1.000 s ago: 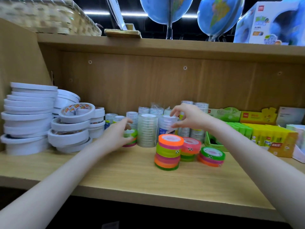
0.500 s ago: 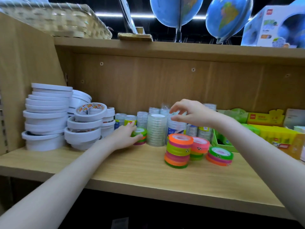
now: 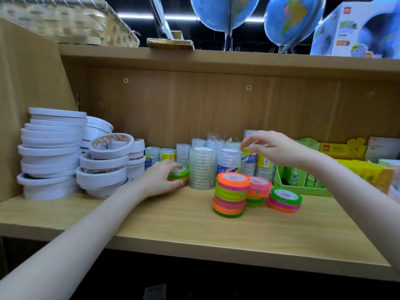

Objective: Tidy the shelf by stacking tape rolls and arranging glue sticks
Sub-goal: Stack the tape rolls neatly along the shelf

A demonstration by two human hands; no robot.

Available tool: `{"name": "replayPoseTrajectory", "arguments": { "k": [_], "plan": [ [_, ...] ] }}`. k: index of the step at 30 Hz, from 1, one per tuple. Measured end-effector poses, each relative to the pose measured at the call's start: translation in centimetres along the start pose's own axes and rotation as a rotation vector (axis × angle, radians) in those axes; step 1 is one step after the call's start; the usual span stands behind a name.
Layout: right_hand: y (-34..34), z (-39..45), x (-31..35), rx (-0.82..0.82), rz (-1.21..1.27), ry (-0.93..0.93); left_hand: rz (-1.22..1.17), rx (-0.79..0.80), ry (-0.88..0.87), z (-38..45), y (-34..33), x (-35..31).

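My left hand grips a small stack of neon tape rolls standing on the wooden shelf, beside a tall clear tape stack. My right hand hovers with loosely bent fingers over the wrapped clear tape stacks at the back and holds nothing. A taller neon tape stack stands in the middle, with a shorter pink-topped stack behind it and a green-topped stack to its right. Glue sticks fill a yellow box at the far right.
Big white tape rolls are piled at the left, with smaller white rolls beside them. A green box sits right of the clear tapes. Above, the upper shelf carries a wicker basket and globes.
My right hand has let go of a clear tape stack and lifted slightly to the right. My left hand has stayed on the small neon stack. The view has shifted.
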State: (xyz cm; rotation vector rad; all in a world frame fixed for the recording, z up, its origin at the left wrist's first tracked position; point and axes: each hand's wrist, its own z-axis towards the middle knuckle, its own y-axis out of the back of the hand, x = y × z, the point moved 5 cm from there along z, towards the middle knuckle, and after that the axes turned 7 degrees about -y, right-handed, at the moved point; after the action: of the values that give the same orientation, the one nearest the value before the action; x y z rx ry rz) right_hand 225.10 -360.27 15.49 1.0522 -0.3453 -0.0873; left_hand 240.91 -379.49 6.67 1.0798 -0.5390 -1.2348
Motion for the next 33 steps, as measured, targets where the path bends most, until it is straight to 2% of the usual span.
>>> {"name": "replayPoseTrajectory", "arguments": {
  "k": [4,6,8,12,15,18,21,25,30,33],
  "plan": [
    [-0.9,-3.4,-2.7,0.15,0.014,-0.042,-0.109,-0.049,-0.027,-1.6,1.0,-0.4],
    [-1.9,-4.8,-3.5,0.237,0.081,-0.075,-0.174,-0.039,-0.049,-2.6,1.3,-1.2],
    [-3.0,-5.5,-3.9,0.276,0.045,-0.107,-0.238,-0.01,-0.063,-3.4,1.4,-2.3],
    [-5.3,-5.2,-3.2,0.201,-0.097,-0.121,-0.294,0.067,-0.072,-4.6,0.9,-4.4],
    [-6.1,-4.6,-2.5,0.169,-0.07,-0.119,-0.272,0.002,-0.055,-4.9,0.8,-5.1],
    [-5.7,-4.7,-2.0,0.201,-0.054,-0.143,-0.284,-0.035,-0.013,-5.1,0.9,-5.1],
    [-5.2,-5.2,-2.2,0.258,-0.091,-0.159,-0.32,0.015,0.007,-5.5,0.6,-4.8],
    [-2.8,-6.7,-3.6,0.21,0.107,-0.191,-0.4,0.038,0.009,-6.1,0.6,-4.9],
    [-3.1,-9.0,-6.4,0.199,0.005,-0.323,-0.506,-0.058,0.06,-6.4,0.9,-4.7],
    [-3.3,-9.2,-7.1,0.094,0.0,-0.354,-0.616,-0.231,0.095,-6.0,2.4,-5.2]
  ]
}}
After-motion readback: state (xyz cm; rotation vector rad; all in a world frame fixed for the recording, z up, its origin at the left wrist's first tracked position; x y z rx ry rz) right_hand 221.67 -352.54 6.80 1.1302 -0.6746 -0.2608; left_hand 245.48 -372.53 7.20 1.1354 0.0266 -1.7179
